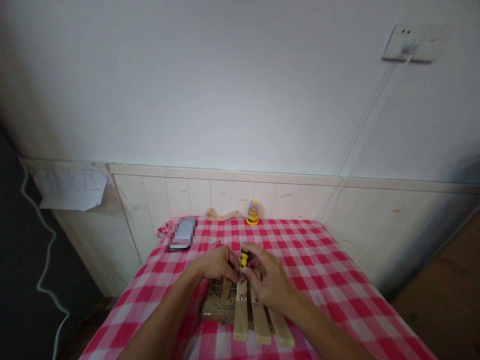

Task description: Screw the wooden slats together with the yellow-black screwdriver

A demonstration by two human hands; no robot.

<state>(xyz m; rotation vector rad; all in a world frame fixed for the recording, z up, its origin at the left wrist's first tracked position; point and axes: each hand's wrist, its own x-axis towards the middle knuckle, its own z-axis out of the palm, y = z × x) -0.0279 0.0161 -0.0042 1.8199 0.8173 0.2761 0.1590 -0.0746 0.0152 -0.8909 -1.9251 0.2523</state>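
My right hand (273, 281) is closed around a small black-and-yellow screwdriver (245, 257), held upright with its tip down at a wooden slat (241, 322). Beside the tip, my left hand (222, 263) has its fingers pinched together; what sits between them is too small to make out. A shiny screw (242, 298) shows on the same slat, nearer to me. A second slat (261, 327) and a third slat (282, 331) fan out to the right, partly under my right hand. The slats rest over a brown printed package (217, 309) in clear wrap.
A phone (183, 234) lies at the table's back left. By the wall stand a yellow-based bit case (253, 213) and a curled pale strip (223, 215). A thin metal piece (216, 243) lies behind my left hand. The red-checked cloth (322, 280) covers the table.
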